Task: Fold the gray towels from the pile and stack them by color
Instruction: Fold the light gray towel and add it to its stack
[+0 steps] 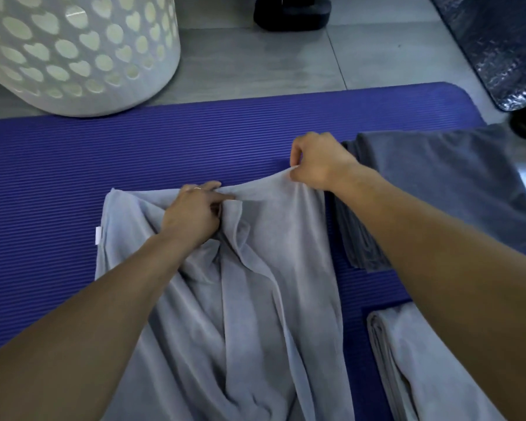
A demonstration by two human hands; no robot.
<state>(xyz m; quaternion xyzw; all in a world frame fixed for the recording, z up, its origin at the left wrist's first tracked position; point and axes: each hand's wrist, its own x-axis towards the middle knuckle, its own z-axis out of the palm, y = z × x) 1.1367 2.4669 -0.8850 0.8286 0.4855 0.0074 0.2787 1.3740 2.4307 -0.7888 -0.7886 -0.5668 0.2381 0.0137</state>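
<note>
A light gray towel [255,314] lies rumpled lengthwise on the purple mat [134,153], running from the mat's middle toward me. My left hand [195,214] pinches its far edge near the centre. My right hand [316,161] grips the same far edge at the right corner and lifts it slightly off the mat. A stack of folded dark gray towels [438,189] sits to the right, just past my right hand. A folded light gray towel [407,360] lies at the lower right, partly hidden by my right forearm.
A white laundry basket [73,50] with heart-shaped holes stands beyond the mat at the far left on the gray tile floor. A dark round object [292,13] sits at the top centre. A shiny dark sheet [504,47] covers the top right corner.
</note>
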